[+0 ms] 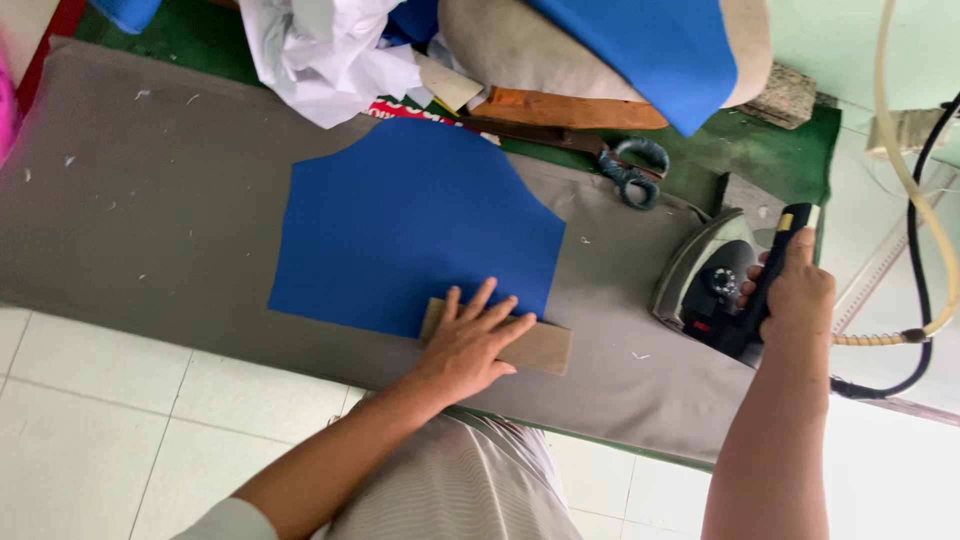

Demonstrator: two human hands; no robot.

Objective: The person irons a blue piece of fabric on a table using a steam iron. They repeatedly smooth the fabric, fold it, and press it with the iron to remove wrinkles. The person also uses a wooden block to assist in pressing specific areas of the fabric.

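The blue fabric piece (pixel 415 225) lies flat on the grey ironing board (pixel 120 200), about in the middle of it, with its curved edges toward the far side and its straight lower edge toward the person. On this lower edge rests a flat tan strip (pixel 545 348), maybe cardboard or wood, and the left hand (pixel 468 345) presses it down with open, spread fingers; it looks like the strip serves as a guide or weight to keep the edge of the fabric in place. To the right of the fabric, well apart from it, the iron (pixel 715 285) stands on the board, tilted, it seems, so its hot plate does not lie on the cover. The right hand (pixel 795 290) is closed around the black handle of the iron. A black cord (pixel 920 200) and a pale hose (pixel 905 160) hang at the right of the iron, probably for power and steam. Behind the fabric, on the far side, scissors (pixel 615 160) lie on a green cloth (pixel 770 150), within easy reach. Near them is a wooden block (pixel 575 108) under a padded form partly covered with another blue cloth (pixel 650 45), and to the left of that a heap of white cloth (pixel 325 50). Small white threads are scattered over the board. Under the board I can see pale floor tiles (pixel 90 430).
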